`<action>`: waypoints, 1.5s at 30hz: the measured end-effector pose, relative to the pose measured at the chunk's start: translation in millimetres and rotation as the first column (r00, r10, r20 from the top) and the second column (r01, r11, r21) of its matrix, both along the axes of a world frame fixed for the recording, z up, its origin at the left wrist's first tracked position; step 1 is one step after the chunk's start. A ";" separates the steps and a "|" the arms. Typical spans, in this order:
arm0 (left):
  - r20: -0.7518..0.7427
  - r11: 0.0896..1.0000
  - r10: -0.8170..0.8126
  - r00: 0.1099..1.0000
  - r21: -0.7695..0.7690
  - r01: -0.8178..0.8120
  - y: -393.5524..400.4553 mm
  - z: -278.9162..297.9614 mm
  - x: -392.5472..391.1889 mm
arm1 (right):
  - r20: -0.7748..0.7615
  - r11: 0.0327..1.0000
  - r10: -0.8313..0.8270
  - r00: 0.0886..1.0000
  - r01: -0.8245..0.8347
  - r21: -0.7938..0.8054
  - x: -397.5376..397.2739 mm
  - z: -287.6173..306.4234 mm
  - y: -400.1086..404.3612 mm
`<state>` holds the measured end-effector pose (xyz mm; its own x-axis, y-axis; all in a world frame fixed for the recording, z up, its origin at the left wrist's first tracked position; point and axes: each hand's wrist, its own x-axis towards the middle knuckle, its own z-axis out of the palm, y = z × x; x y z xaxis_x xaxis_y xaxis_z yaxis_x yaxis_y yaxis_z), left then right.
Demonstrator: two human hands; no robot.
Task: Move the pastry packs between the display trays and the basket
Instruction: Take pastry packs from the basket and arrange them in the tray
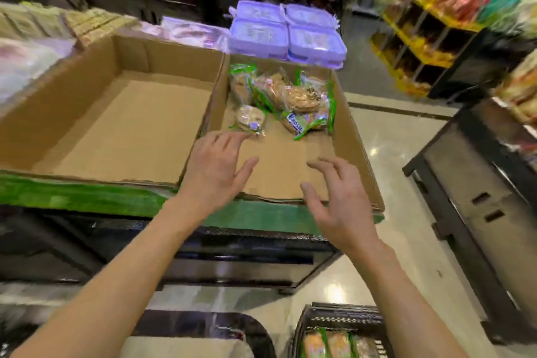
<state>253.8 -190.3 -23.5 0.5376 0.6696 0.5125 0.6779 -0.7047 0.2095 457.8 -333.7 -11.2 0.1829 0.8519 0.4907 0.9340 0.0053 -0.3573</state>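
Two cardboard display trays stand side by side on a green-edged stand. The left tray (72, 90) holds nothing. At the back of the right tray (353, 136) lie several pastry packs (293, 96) in clear wrap with green edges, and one small pack (249, 119) lies nearer to me. My left hand (216, 171) reaches into the right tray with fingers spread, its tips just short of the small pack. Over the tray's front edge hovers my right hand (338, 197), fingers loosely bent and empty. A black basket (328, 320) at the bottom right holds more pastry packs (334, 344).
Purple-lidded plastic boxes (286, 33) are stacked behind the right tray. Bagged goods (26, 61) lie left of the empty tray. A dark shelf unit (476, 197) stands to the right across a pale floor aisle, with yellow shelves (421, 38) of snacks beyond.
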 end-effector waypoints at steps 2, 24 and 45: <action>-0.106 0.981 0.044 0.993 -0.182 -0.062 16.9 -7.6 -6.4 | 0.010 0.996 -0.031 0.999 0.032 -0.085 -6.7 -11.6 23.1; -0.144 0.940 0.024 0.989 -0.334 -0.071 134.6 -20.9 59.1 | -0.226 0.906 -0.296 0.928 0.198 -0.373 126.9 -14.1 232.6; -0.146 0.698 0.179 0.973 -0.679 -0.230 326.5 -14.0 241.2 | -0.240 0.739 -0.526 0.816 0.298 -0.605 163.6 -12.4 312.2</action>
